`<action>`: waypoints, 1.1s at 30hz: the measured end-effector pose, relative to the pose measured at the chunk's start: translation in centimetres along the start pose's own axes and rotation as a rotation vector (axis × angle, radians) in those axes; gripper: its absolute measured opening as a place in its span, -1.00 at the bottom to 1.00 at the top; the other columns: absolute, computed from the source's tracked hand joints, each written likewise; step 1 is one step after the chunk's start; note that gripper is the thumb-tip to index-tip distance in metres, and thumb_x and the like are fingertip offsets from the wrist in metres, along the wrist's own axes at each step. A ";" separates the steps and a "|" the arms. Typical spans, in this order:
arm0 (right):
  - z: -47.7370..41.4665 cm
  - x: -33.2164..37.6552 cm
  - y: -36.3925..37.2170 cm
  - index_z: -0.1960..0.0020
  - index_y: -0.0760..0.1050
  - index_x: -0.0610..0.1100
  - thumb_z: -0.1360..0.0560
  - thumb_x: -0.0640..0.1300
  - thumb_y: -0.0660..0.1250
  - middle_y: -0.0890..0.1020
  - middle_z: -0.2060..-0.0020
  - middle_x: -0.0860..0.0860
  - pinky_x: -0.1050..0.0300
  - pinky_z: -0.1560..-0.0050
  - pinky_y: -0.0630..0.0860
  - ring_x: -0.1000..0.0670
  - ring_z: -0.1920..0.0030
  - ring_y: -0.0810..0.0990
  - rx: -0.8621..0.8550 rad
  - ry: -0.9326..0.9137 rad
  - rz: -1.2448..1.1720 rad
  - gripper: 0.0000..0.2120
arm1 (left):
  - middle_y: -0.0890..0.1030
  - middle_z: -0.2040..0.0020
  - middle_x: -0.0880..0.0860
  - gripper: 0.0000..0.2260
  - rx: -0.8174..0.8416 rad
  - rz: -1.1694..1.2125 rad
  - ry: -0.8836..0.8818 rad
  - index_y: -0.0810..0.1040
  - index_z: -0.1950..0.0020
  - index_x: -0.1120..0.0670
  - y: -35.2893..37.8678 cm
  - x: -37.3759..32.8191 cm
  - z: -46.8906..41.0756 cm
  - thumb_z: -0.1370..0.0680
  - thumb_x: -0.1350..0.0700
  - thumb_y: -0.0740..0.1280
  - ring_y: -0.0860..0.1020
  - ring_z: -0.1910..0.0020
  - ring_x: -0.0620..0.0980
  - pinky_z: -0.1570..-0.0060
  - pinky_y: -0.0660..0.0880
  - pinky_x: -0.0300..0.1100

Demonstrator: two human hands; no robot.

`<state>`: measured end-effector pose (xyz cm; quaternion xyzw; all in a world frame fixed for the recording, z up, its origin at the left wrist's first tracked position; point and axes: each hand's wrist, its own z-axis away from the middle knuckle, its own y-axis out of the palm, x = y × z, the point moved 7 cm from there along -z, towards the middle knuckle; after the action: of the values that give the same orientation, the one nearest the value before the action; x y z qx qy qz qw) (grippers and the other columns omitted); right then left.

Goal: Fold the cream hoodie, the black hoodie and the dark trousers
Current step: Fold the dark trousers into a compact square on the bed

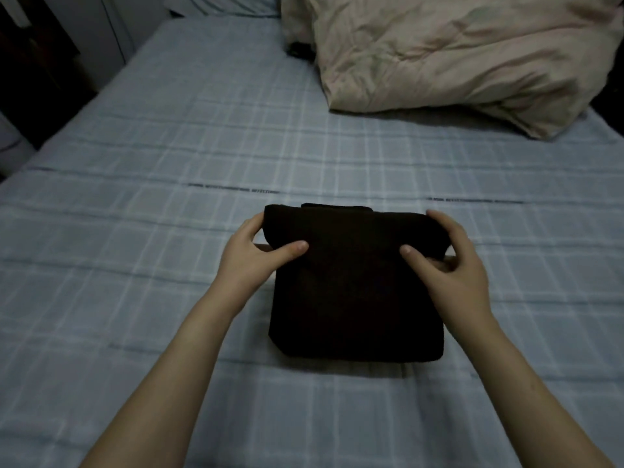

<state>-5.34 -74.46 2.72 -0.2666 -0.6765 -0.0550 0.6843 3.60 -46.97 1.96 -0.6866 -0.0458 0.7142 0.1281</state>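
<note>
- Two bare forearms reach in from the near edge of the bed (135,231), which is covered by a pale blue-grey checked sheet with a few thin dark dashes across it.
- A black garment (354,298) lies folded into a thick, roughly square bundle on the sheet, about midway between the left and right edges and closer to the near edge than the far one. The dim light does not show whether it is the hoodie or the trousers.
- The left hand (251,251) grips the bundle's far left corner, thumb lying on top and fingers curled round the side of the fold.
- The right hand (449,258) grips the far right corner the same way, thumb on top and fingers wrapped over the edge.
- Beyond the hands, open sheet runs on towards the far end of the bed.
- A crumpled cream quilt (456,55) is heaped in the far right corner, reaching the right edge.
- A small dark object (299,50) sits just beside the quilt's left side; it is too dark to identify.
- Past the left edge stands dark furniture (33,62), and behind it a pale wall or door (111,21).
</note>
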 end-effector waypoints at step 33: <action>-10.4 -8.7 9.7 -0.52 0.19 0.32 -0.60 0.24 0.10 0.19 -0.56 0.15 0.29 -0.21 0.14 0.03 -0.09 0.17 0.266 -0.163 0.666 -0.51 | 0.09 -0.59 -0.07 -0.48 -0.107 -0.653 0.133 0.19 -0.53 -0.25 9.2 9.8 -8.6 -0.56 -0.24 -0.02 0.24 -0.29 0.12 -0.23 0.19 -0.19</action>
<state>7.48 -73.27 -7.79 -0.3844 -0.6060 0.2809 0.6372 10.83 -54.37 -10.21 -0.6865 -0.2922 0.5857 0.3166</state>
